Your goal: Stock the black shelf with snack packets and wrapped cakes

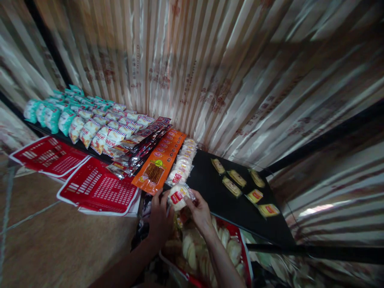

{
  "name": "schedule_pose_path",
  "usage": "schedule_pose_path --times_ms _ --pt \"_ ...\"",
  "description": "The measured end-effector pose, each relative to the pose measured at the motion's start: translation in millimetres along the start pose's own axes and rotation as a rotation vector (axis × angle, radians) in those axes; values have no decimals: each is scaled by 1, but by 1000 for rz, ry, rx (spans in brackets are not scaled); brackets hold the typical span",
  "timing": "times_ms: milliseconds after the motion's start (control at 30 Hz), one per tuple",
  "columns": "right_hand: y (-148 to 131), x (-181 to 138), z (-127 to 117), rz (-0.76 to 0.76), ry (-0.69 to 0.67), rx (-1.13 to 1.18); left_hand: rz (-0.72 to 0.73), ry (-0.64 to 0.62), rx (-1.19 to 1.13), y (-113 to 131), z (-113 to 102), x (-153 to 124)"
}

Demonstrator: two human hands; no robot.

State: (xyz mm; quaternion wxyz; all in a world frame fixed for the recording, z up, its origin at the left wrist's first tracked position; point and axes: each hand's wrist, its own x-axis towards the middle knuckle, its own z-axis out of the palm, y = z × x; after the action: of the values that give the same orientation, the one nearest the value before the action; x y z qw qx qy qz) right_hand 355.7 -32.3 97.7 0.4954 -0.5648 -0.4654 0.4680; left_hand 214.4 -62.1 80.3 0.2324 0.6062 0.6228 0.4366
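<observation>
Between my two hands is a round white packaged snack (178, 197) with a red label, held at the front edge of the black shelf. My left hand (161, 214) has its fingers closed at the snack's left side. On the right, my right hand (198, 210) pinches the wrapper with thumb and fingers. Just behind lies a row of similar white packaged snacks (181, 164), overlapping one another. An orange packet (159, 162) with a picture of brown sticks lies to their left. Below my hands stands a red basket (244, 256) full of pale packaged snacks.
Several yellow packets (234, 178) lie on the right part of the black shelf (204, 172). Dark shiny packets (144, 144), white bags (102, 136) and teal bags (52, 118) fill the left part. Red baskets (99, 186) stand on the floor; a striped curtain (186, 72) hangs behind.
</observation>
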Motion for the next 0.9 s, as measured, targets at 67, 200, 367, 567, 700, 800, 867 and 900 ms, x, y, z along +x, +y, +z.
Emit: schedule_pose_path --times_ms 67,200,367,567,700,800,867,900 --pt "-5 11 2 -9 -33 -29 112 -8 90 0 0 0" --pt "-12 31 8 -60 -84 -108 254 -47 110 -2 6 7" --pt "-12 52 10 -112 -56 -262 270 -45 132 -5 20 23" --pt "-10 61 7 -165 58 -341 218 -71 153 -7 32 29" --pt "1 61 -2 -223 161 -426 205 -64 172 -5 34 31" --pt "13 61 -6 -222 175 -475 222 -55 213 -2 34 35" --pt "19 60 -8 -214 181 -463 228 -49 247 1 35 38" --pt "21 60 -8 -214 185 -455 230 -42 262 2 36 40"
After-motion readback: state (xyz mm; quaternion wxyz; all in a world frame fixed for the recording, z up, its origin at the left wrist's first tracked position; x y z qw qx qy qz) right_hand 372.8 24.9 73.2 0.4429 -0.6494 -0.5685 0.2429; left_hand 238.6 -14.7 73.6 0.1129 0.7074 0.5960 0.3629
